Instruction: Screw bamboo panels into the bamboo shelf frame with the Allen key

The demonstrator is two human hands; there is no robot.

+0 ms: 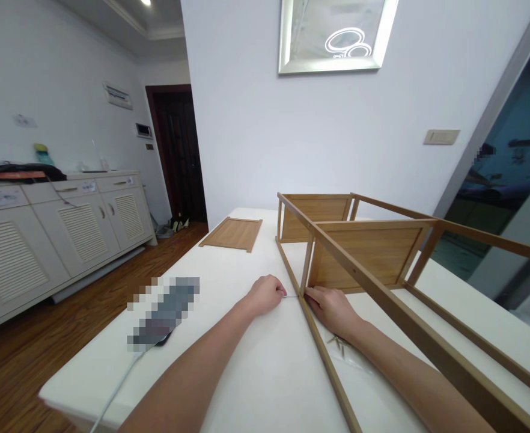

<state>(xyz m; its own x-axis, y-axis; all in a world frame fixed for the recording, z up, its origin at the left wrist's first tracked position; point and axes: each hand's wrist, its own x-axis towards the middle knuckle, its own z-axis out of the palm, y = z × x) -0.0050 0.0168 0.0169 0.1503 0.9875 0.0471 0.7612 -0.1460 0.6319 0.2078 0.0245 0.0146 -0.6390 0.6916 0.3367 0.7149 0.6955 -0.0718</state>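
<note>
Two tan wooden panels stand within the long brown wooden frame along the white table's right side, a flat rectangular wooden panel and small brass-coloured fasteners lie unattached, the left hand's fingertips pinch a thin silvery rod, and the right hand's bunched fingers touch the frame, their grip unclear.

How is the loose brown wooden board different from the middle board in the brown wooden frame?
The loose board lies flat; the middle board stands on edge. The loose board is apart from the frame; the middle board sits inside it. Both are brown wood.
</note>
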